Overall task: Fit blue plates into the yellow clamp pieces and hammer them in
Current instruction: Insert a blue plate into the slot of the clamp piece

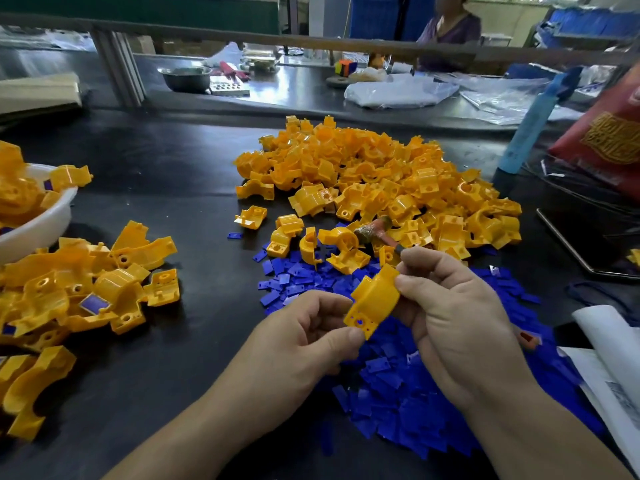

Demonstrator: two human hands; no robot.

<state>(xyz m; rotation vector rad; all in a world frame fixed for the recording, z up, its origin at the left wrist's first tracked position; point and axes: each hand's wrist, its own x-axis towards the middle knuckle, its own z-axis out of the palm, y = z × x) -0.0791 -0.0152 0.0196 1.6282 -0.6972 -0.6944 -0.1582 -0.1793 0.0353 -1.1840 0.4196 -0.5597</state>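
Observation:
A yellow clamp piece (373, 300) hangs between both hands above the heap of blue plates (398, 393). My left hand (301, 344) pinches its lower flange with thumb and fingers. My right hand (453, 317) grips its upper end; the same fist also holds a hammer (377, 230), whose handle runs up out of the fist to a head lying among the loose yellow clamp pieces (374, 174). No blue plate shows in the held piece from this side.
A white bowl (52, 223) with yellow pieces stands at the far left, with a pile of fitted pieces (79, 289) in front of it. A blue bottle (526, 133), a red bag (609, 133) and a dark tray (571, 244) lie to the right; papers (613, 368) at the right edge. A person sits beyond the rail.

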